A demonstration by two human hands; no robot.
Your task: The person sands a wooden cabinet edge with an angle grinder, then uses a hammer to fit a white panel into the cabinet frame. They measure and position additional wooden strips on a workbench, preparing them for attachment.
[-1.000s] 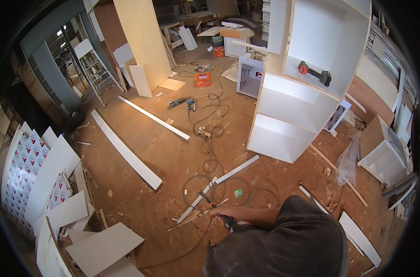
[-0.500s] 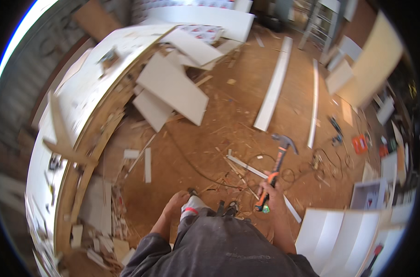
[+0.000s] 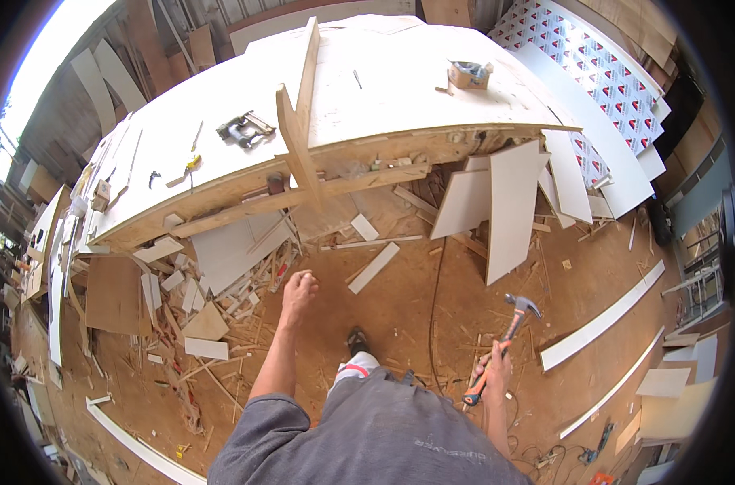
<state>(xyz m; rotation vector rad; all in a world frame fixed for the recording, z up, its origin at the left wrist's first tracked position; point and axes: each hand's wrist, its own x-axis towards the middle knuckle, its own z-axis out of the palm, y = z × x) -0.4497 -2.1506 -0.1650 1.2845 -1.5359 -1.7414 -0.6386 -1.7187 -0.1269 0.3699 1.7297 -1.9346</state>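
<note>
A claw hammer (image 3: 513,327) with an orange and black handle is upright in my right hand (image 3: 494,373), its head pointing up and away from me. My fingers wrap round the handle. My left hand (image 3: 299,293) is raised in front of me with its fingers curled in; whether something small is in them is hidden. Beyond it stands a long white-topped workbench (image 3: 400,85) with a wooden front edge. A nail gun (image 3: 245,129) lies on its top, beside an upright wooden piece (image 3: 296,145) at the edge.
White board offcuts (image 3: 513,214) lean against the bench's right part. Wood scraps (image 3: 210,323) litter the floor at left. A dark cord (image 3: 439,303) runs across the floor, and a long white strip (image 3: 606,315) lies at right. A small box (image 3: 469,76) sits on the bench.
My view has turned left, bringing the workbench in front of me. My left hand has moved out forward from beside my leg. The hammer stays in my right hand.
</note>
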